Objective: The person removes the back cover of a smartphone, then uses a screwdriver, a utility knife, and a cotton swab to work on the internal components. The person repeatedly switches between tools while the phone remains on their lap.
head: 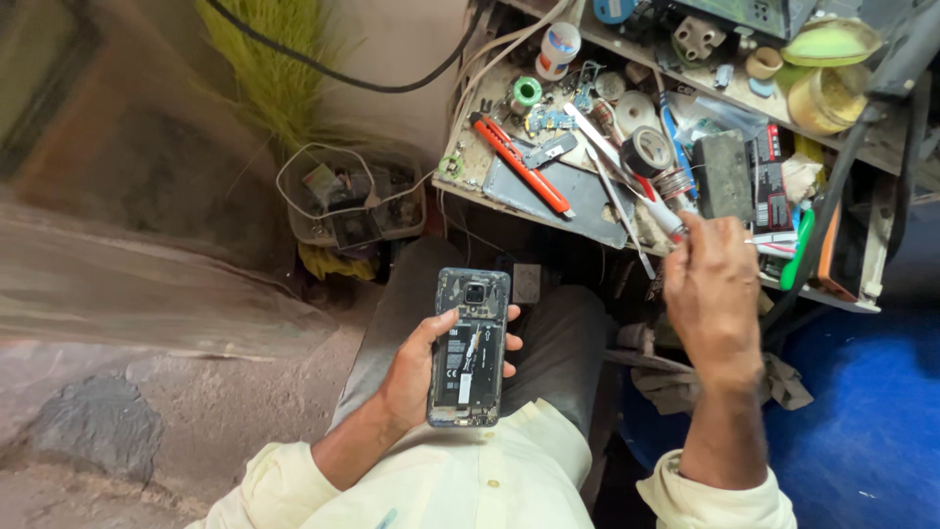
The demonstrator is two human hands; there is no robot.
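From the head camera, the left hand (411, 377) cradles an opened phone (470, 348) over the lap, fingers wrapped round its edges. It looks light, stiff and fragile inside, best held by the frame. The right hand (713, 294) reaches to the cluttered workbench (578, 196), fingers pinching a white-handled tool (661, 211).

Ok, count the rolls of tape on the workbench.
2 clear ones: a black tape roll mid-bench above the right hand, and a tan tape roll on the back shelf. The clutter may hide others.
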